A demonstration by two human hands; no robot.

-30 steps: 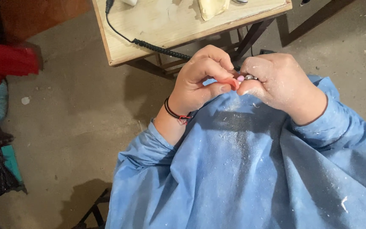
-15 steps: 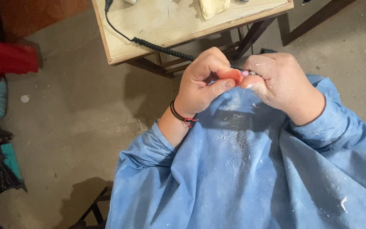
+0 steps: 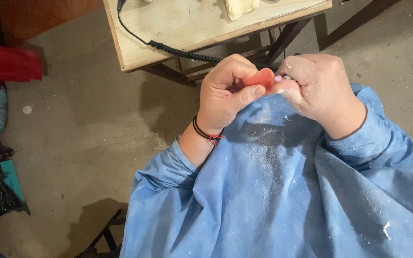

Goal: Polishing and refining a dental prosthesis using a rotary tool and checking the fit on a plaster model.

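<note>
My left hand (image 3: 225, 93) pinches a small flat pink-orange piece (image 3: 261, 77) between thumb and fingers, over the lap of my blue dusty smock (image 3: 283, 191). My right hand (image 3: 321, 88), powdered with white dust, is closed around a small tool whose pinkish tip (image 3: 278, 78) touches the right edge of the piece. Most of that tool is hidden inside the fist. A dark cord bracelet (image 3: 205, 133) circles my left wrist.
A small wooden table (image 3: 178, 28) stands just beyond my hands, with a black coiled cable (image 3: 182, 53) trailing over its edge and a pale object (image 3: 239, 7) on top. Red fabric (image 3: 5, 62) and dark items lie at the left on the concrete floor (image 3: 82, 143).
My left hand has turned the pink-orange piece so more of its flat face shows. Both hands stay together in the same spot.
</note>
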